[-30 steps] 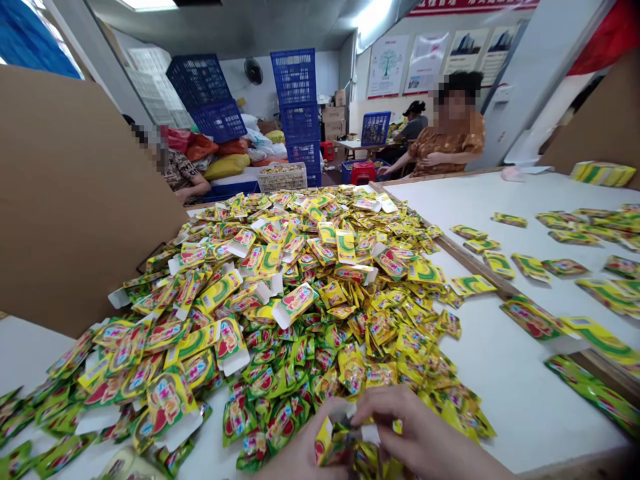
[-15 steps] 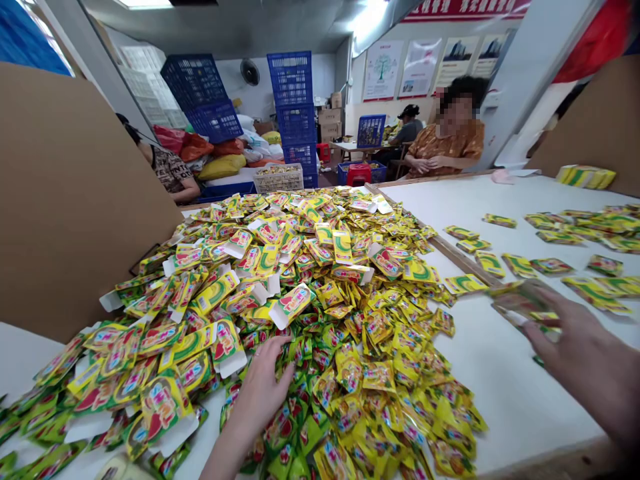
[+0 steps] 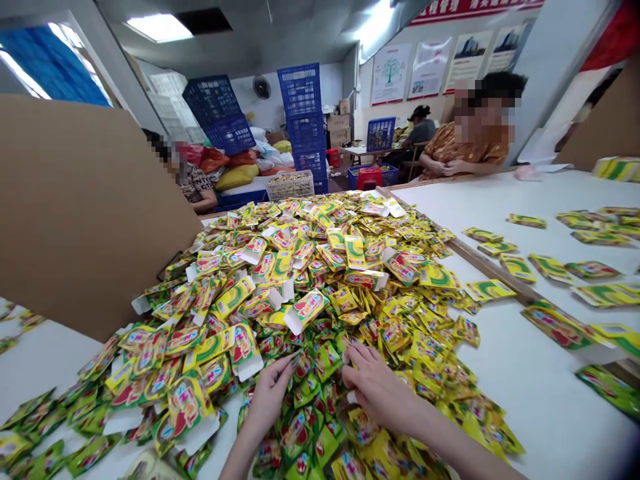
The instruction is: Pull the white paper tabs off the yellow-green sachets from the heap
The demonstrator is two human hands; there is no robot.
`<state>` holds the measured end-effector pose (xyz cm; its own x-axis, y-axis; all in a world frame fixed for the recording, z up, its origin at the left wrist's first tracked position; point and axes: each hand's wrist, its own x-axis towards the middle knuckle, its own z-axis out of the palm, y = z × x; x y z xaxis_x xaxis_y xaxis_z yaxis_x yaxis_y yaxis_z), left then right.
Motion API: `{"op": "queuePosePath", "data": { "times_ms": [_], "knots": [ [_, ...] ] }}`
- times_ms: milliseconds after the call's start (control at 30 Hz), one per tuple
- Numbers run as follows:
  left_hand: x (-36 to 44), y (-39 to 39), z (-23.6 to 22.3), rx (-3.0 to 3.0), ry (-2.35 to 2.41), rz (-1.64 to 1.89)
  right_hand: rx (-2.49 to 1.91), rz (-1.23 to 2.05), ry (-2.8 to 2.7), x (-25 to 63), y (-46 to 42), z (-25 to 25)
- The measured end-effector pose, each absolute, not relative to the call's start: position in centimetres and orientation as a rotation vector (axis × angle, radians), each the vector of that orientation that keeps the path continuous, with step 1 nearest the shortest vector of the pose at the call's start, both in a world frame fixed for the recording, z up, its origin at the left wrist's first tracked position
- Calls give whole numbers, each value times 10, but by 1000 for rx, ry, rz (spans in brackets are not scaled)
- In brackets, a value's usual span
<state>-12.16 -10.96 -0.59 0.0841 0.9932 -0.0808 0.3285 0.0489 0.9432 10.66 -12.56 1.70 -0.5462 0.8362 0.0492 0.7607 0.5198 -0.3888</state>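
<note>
A big heap of small yellow and green sachets covers the white table in front of me, mixed with flat little cartons. My left hand lies on the near sachets with its fingers stretched out and together. Beside it my right hand rests on the heap, its fingertips pressed down among the sachets. What the right fingers hold, if anything, I cannot make out.
A tall brown cardboard sheet stands at the left. Filled packs lie scattered beyond a wooden strip on the right. People sit at the far side, with stacked blue crates behind.
My right hand came back from the packs on the right to the heap. The left hand shifted slightly right, and both hands now meet at the near sachets. The view tilted a little.
</note>
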Motion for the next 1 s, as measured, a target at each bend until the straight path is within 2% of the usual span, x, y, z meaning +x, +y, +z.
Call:
{"op": "queuePosePath", "data": {
  "times_ms": [167, 267, 400, 533, 700, 933, 1000],
  "knots": [
    [-111, -117, 1, 1327, 1393, 996, -1249, 808, -2128, 125, -129, 45],
    [-98, -123, 6, 1115, 1304, 1070, -1113, 1148, -1796, 116, -126, 57],
    [-87, -128, 13, 484, 953, 1185, -911, 1647, -1190, 105, -120, 53],
    [-83, -133, 17, 312, 622, 1210, -772, 1855, -877, 97, -125, 43],
    [-62, -139, 16, 390, 675, 1166, -877, 1714, -882, 64, -136, 33],
    [-42, -143, 11, 349, 697, 1175, -1067, 1035, -1472, 48, -146, 28],
    [-41, -144, 12, 365, 695, 1145, -1087, 950, -1538, 49, -150, 27]
  ]
}}
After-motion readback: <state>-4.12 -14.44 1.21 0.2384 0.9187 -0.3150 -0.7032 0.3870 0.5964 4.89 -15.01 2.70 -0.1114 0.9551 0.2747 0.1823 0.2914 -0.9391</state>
